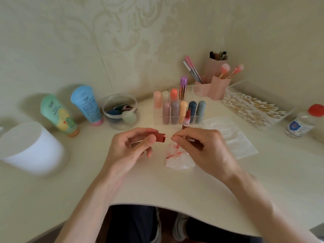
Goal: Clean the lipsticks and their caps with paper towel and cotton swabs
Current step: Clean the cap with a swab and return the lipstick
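View from above a cream desk (157, 186), looking down at a person's 2 bare hands, close together at the centre.

The left hand (133, 146) pinches a red-brown lipstick cap (160, 137) between thumb and fingers. It is held sideways, open end towards the other hand, probably so the inside can be reached. The right hand (198, 148) pinches a cotton swab (167, 137) between thumb and forefinger, with its tip right at the cap's mouth. This looks like the step of swabbing the cap clean.

The uncapped lipstick (187, 118), red bullet exposed, stands upright just behind the right hand. Whether it is held or resting on the desk cannot be told.

A paper towel (177, 158) smeared with red lies directly beneath the hands, likely to catch residue and wipe on. A second, clean sheet (231, 137) lies to the right.

Behind the hands, a clear acrylic organiser (157, 120) holds rows of capped lipsticks. A clear tray of spare swabs (254, 109) and a red-capped bottle (301, 121) sit within reach at the right. At the left are a round tub of sponges (120, 111) and 2 tubes.
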{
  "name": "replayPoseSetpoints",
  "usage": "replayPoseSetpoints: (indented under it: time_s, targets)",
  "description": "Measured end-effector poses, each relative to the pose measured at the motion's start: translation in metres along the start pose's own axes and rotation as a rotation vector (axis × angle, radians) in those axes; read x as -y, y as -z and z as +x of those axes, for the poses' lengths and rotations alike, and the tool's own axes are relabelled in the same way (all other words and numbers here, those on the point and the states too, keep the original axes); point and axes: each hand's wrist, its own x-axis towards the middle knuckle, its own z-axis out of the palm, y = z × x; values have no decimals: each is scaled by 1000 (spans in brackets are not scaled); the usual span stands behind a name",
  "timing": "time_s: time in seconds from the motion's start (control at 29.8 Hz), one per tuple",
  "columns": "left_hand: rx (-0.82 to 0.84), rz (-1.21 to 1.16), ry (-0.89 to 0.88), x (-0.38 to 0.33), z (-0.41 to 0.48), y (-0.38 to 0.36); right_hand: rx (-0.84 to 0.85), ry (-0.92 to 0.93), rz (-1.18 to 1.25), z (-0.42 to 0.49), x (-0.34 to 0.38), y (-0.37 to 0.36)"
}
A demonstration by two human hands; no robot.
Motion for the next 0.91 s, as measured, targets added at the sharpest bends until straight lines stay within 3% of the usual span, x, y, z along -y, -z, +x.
replayPoseSetpoints:
  time_s: [0.3, 0.91]
  targets:
    - [-20, 32, -33, 2, 1, -2, -89, 85, -162, -3, 0, -6]
    - [-38, 15, -44, 2, 0, -2, 53, 129, -119, -5, 6, -8]
